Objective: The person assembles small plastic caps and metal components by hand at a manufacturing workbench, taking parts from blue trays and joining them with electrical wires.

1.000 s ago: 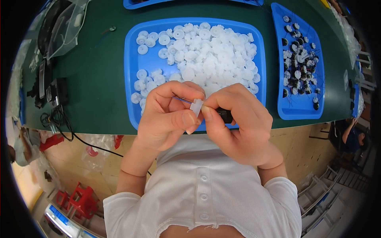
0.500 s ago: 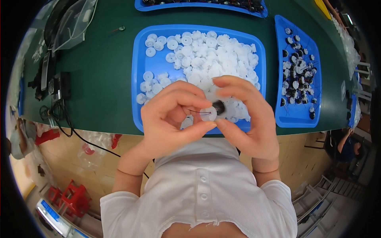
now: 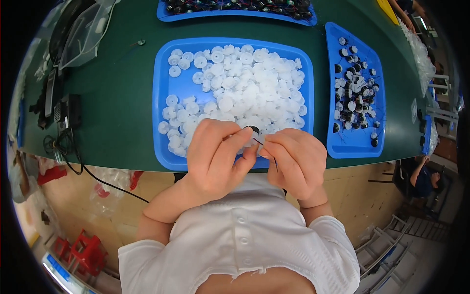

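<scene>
Above the near edge of a blue tray [image 3: 157, 108], my left hand [image 3: 209, 157] grips a small round black part [image 3: 252, 129] with a whitish plastic piece on it. The fingers hide most of that part. My right hand [image 3: 298, 159], beside it, is closed in a pinch on a thin dark wire [image 3: 258, 141] that comes from the part. The wire's loose end [image 3: 275, 163] hangs below the right fingertips. Under and beyond both hands, many round white plastic caps [image 3: 254, 78] lie heaped in the tray.
A second blue tray [image 3: 357, 151] at the right holds black parts with white caps and wires. Another tray [image 3: 235, 17] with wired parts lies at the far edge. A black box [image 3: 71, 110] with cables and a clear bin [image 3: 85, 41] stand left. One wired piece [image 3: 141, 42] lies alone.
My right hand has gone from spread fingers to a pinch on the wire. The part has turned in my left hand, and the wire now runs right instead of left. The view has shifted slightly.
</scene>
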`<action>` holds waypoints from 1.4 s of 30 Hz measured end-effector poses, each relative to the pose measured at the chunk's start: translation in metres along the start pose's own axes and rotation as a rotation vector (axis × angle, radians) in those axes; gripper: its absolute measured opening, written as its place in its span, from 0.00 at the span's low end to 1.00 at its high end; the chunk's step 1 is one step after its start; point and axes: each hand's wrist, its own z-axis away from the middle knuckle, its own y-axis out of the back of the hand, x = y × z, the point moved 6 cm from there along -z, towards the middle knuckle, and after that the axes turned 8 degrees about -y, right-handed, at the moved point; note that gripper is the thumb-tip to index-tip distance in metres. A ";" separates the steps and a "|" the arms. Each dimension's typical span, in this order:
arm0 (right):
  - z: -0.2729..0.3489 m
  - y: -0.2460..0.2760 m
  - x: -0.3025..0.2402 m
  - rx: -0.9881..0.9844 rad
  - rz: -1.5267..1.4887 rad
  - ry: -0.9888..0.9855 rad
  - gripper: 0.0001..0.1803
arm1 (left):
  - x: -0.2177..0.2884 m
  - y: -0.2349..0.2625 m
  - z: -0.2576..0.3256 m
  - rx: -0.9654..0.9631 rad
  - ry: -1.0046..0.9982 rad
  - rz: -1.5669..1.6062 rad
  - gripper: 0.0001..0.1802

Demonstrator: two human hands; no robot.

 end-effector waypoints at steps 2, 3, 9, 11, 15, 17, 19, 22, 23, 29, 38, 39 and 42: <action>0.002 0.002 0.003 0.007 -0.002 -0.008 0.10 | -0.001 -0.002 -0.001 -0.026 0.006 0.026 0.19; 0.003 0.001 0.011 -0.017 -0.161 -0.121 0.09 | -0.001 -0.003 -0.002 -0.054 0.014 0.049 0.22; 0.005 0.003 0.019 -0.021 -0.493 -0.238 0.09 | -0.018 -0.018 0.028 -0.110 0.998 1.427 0.26; 0.005 0.003 0.015 -0.051 -0.457 -0.199 0.10 | -0.018 -0.019 0.029 -0.142 1.046 1.431 0.24; -0.004 0.008 0.010 -0.031 -0.489 -0.208 0.12 | -0.017 -0.022 0.036 -0.133 1.018 1.525 0.19; -0.009 0.007 0.010 -0.059 -0.530 -0.212 0.13 | -0.017 -0.021 0.035 -0.090 1.010 1.542 0.18; -0.012 0.003 0.010 -0.181 -0.564 -0.212 0.13 | -0.019 -0.020 0.035 -0.047 1.003 1.559 0.16; -0.015 -0.001 0.018 -0.298 -0.653 -0.338 0.10 | -0.022 -0.020 0.037 -0.162 0.957 1.431 0.16; -0.017 -0.001 0.018 -0.297 -0.653 -0.342 0.10 | -0.024 -0.021 0.036 -0.148 0.990 1.432 0.17; -0.015 -0.008 0.026 -0.255 -0.701 -0.270 0.09 | -0.039 -0.023 0.031 -0.163 0.968 1.374 0.17; -0.023 -0.024 0.044 -0.256 -0.781 -0.169 0.10 | -0.059 -0.023 0.013 -0.188 0.762 1.257 0.16; -0.022 -0.024 0.046 -0.219 -0.796 -0.185 0.10 | -0.058 -0.023 0.013 -0.165 0.775 1.252 0.16; -0.015 -0.020 0.046 -0.208 -0.677 -0.238 0.08 | -0.053 -0.023 0.012 -0.267 0.815 1.236 0.13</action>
